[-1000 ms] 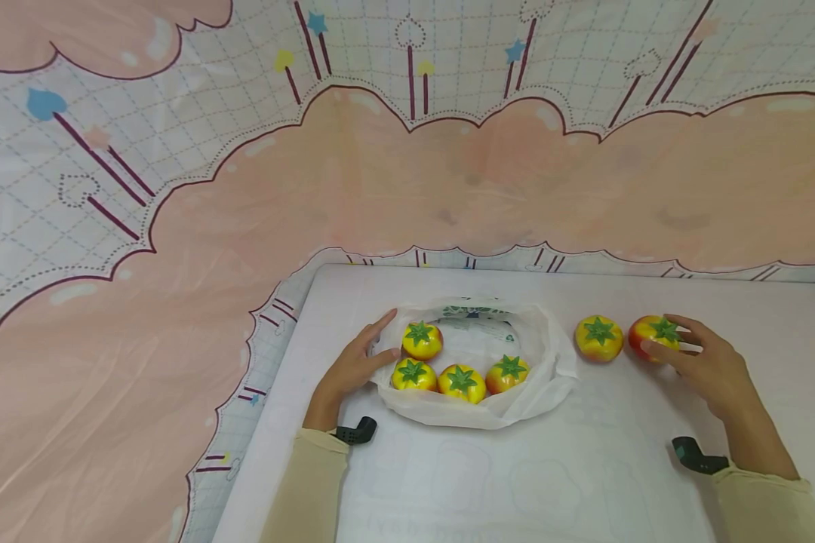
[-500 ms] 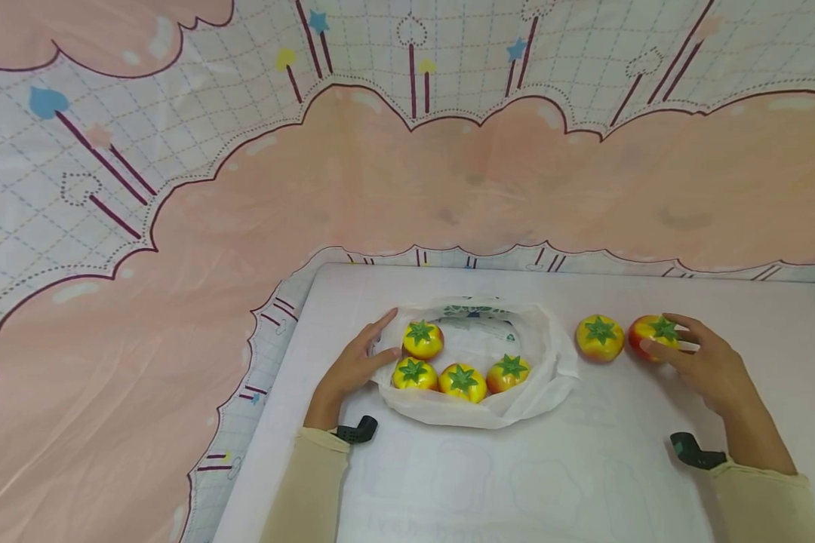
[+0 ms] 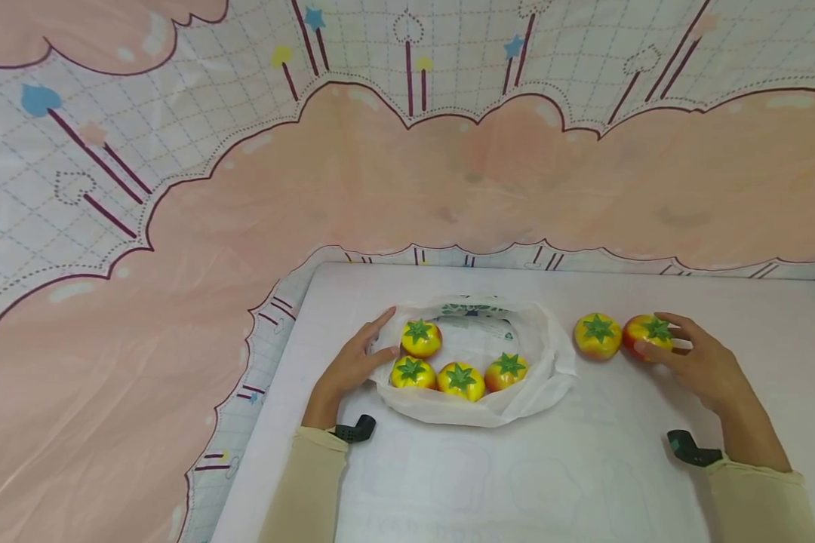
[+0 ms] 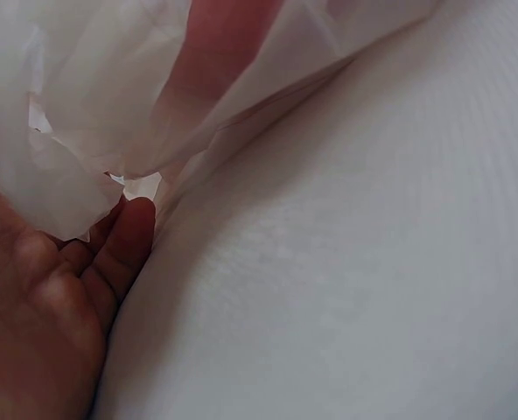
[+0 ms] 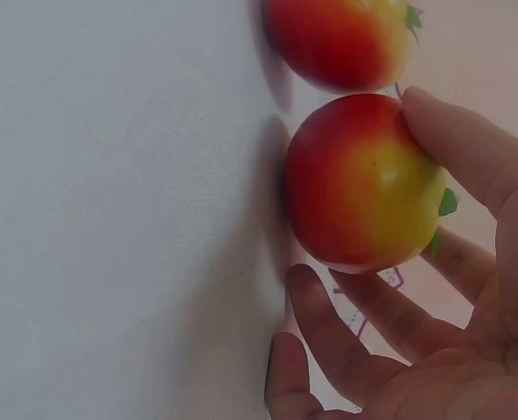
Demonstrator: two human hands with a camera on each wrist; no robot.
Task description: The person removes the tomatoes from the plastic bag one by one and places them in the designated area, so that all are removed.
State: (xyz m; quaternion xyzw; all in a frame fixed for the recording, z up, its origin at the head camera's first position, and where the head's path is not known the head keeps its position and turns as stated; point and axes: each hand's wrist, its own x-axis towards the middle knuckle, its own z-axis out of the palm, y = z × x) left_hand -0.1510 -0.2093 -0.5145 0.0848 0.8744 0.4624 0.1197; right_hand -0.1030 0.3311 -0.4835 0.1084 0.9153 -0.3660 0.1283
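A white plastic bag (image 3: pixel 448 413) lies on the table with its mouth spread wide. Inside it sit several yellow-red toy tomatoes (image 3: pixel 461 382) with green star-shaped tops. At the bag's left rim, my left hand (image 3: pixel 348 369) holds the plastic, thumb over the edge and index finger stretched along it; in the left wrist view the plastic hides part of its fingers. Right of the bag, my right hand (image 3: pixel 702 369) grips a toy tomato (image 5: pixel 364 184) between thumb and fingers, low at the table. Another toy tomato (image 3: pixel 597 337) stands just left of that one.
The white table (image 3: pixel 516 483) carries everything and ends at a back edge against a cloud-patterned cloth (image 3: pixel 448 181). Each wrist wears a black camera, such as the one on the right wrist (image 3: pixel 693 450).
My right hand and its toy tomato have shifted slightly left, nearer to the loose one. My left hand, the bag and the toy tomatoes inside look unmoved.
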